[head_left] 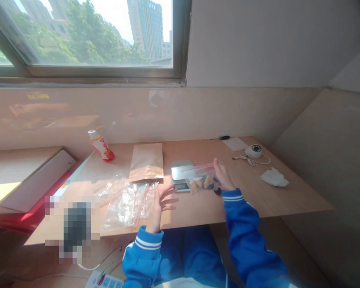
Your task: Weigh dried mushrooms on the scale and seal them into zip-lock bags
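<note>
My right hand (222,176) grips a clear zip bag (201,177) with a red seal strip, holding small brown and dark pieces, and the bag hangs just over the right edge of a small digital scale (181,172). My left hand (161,204) hovers open, fingers spread, beside a pile of empty clear zip bags (126,202) on the wooden table (288,200). It touches nothing that I can see. Both arms wear blue sleeves with white stripes.
A brown paper bag (147,162) lies flat behind the scale. A tilted red-and-white bottle (101,146) stands at the back left. A small white round device (253,151) with a cord, a white paper sheet (234,143) and crumpled tissue (274,177) lie to the right. White and red boards (36,184) lie at left.
</note>
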`<state>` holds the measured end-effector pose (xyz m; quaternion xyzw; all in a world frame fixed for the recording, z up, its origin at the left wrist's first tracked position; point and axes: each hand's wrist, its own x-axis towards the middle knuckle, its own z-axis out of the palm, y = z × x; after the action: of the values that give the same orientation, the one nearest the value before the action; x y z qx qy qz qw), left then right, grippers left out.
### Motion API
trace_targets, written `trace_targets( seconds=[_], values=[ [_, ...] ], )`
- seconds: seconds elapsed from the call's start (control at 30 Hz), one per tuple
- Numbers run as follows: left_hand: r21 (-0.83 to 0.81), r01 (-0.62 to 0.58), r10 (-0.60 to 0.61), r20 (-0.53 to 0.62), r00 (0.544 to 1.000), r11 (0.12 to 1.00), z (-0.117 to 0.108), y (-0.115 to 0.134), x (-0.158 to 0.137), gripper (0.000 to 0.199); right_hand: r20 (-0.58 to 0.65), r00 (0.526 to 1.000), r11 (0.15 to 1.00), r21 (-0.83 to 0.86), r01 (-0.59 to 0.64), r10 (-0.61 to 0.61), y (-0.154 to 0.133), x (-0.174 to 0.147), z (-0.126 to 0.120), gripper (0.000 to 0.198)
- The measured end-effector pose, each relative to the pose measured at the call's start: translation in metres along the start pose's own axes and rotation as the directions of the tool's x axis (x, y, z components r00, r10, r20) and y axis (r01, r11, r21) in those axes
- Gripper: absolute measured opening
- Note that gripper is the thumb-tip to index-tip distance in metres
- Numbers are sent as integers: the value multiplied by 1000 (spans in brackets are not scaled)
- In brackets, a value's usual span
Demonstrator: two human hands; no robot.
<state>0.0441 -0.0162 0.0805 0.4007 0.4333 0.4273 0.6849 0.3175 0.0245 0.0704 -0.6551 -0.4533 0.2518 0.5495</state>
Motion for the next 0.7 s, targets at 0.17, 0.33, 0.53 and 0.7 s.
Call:
trace_targets(
  seconds=[0.17,0.33,0.53,0.7],
  values=[
    [82,12,-5,-81,997,997,-26,-2,-4,61,-236,968,903,-393,-175,85,31,63,-39,66],
    [89,55,-35,-207,978,995,-45,-14,2,59,-473,870,857,-498,-134,-139,52,40,-32,71],
    [133,24,7,-233,972,991,-54,-19,9,61,-99,971,705,-704,85,-216,90,6,-4,47],
    [208,-14,73,-280,957,978,-58,-24,14,63,-125,986,731,-682,-4,-111,98,31,4,47]
  ],
)
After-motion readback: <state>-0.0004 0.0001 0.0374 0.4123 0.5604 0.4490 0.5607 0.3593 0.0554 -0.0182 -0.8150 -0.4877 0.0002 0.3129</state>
